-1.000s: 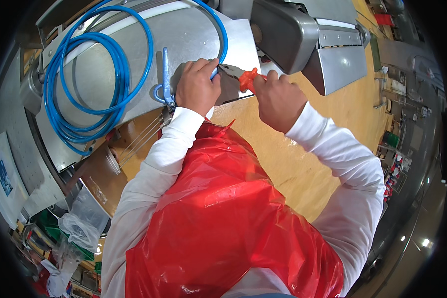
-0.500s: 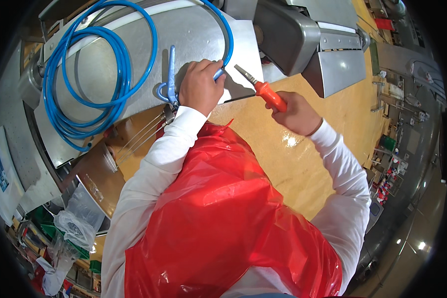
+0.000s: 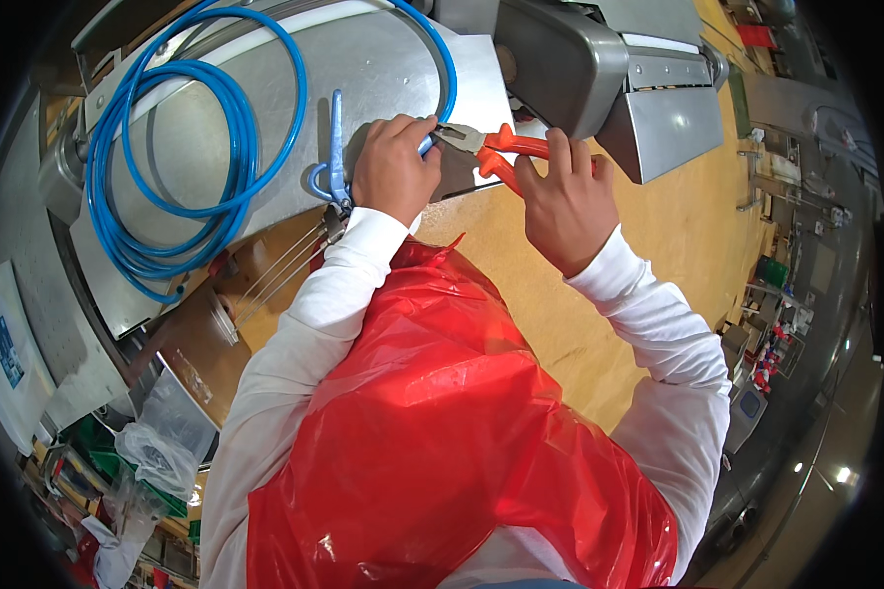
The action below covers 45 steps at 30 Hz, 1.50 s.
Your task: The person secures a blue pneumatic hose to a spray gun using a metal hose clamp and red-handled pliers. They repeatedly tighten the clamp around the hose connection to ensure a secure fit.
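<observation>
My left hand (image 3: pixel 395 172) is closed on the end of a blue hose (image 3: pixel 450 77) at the metal table's front edge, where a short blue piece shows beside the fingers. In my right hand (image 3: pixel 572 201) is a pair of orange-handled pliers (image 3: pixel 502 140), its handles slightly spread. The metal jaws touch or overlap the hose end beside my left fingertips; whether they grip it I cannot tell. The rest of the hose lies in a loose coil (image 3: pixel 245 137) to the left. Between coil and left hand stands a light-blue tool (image 3: pixel 338 147) with a long handle and a loop.
The metal table (image 3: pixel 383 64) spans the far side, with a grey machine housing (image 3: pixel 570 69) to the right. Thin metal rods (image 3: pixel 283 267) stick out below the table edge. A red apron (image 3: pixel 442 422) covers my front. Clear plastic bags (image 3: pixel 157 456) lie at lower left.
My right hand has turned and moved the pliers left and up, from apart to the hose end. Its handles have spread. My left hand has stayed nearly still.
</observation>
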Each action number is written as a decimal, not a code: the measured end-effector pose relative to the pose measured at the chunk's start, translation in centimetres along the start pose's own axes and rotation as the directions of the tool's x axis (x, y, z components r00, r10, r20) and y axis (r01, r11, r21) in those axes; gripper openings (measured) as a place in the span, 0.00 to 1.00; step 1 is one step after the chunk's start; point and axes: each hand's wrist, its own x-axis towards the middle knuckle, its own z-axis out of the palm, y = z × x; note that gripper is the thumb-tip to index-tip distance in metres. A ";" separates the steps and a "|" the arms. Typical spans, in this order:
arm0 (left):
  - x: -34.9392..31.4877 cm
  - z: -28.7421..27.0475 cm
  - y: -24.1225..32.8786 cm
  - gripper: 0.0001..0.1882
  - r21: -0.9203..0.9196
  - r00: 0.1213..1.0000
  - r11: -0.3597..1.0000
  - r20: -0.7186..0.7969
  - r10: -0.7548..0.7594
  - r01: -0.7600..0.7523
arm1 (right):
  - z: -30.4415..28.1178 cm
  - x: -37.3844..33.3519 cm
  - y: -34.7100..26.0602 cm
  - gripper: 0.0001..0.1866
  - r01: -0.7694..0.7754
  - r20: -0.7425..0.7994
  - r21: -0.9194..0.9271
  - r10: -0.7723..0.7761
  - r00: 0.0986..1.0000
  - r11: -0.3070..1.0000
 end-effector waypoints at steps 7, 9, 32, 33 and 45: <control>0.0 0.1 0.0 0.17 -0.011 1.000 1.000 0.000 -0.010 0.010 | -0.3 0.5 -0.2 0.08 0.038 0.015 -0.074 -0.037 0.999 0.997; 0.1 0.1 0.0 0.17 -0.014 1.000 1.000 0.002 -0.012 0.012 | -0.5 0.5 -0.4 0.08 0.034 0.091 -0.057 -0.029 0.995 0.998; 0.3 0.2 0.0 0.15 -0.016 1.000 1.000 -0.002 -0.003 0.003 | 2.3 0.4 4.5 0.19 -0.513 0.580 0.793 -0.149 0.801 0.327; 0.3 0.1 0.0 0.15 -0.019 1.000 1.000 -0.013 0.005 -0.005 | 1.9 -0.1 4.3 0.19 -0.234 0.386 0.747 -0.120 0.915 0.622; 0.3 0.2 0.0 0.16 0.005 1.000 1.000 -0.001 0.005 -0.005 | 0.5 -0.1 0.9 0.12 0.018 0.079 0.094 -0.026 0.997 0.995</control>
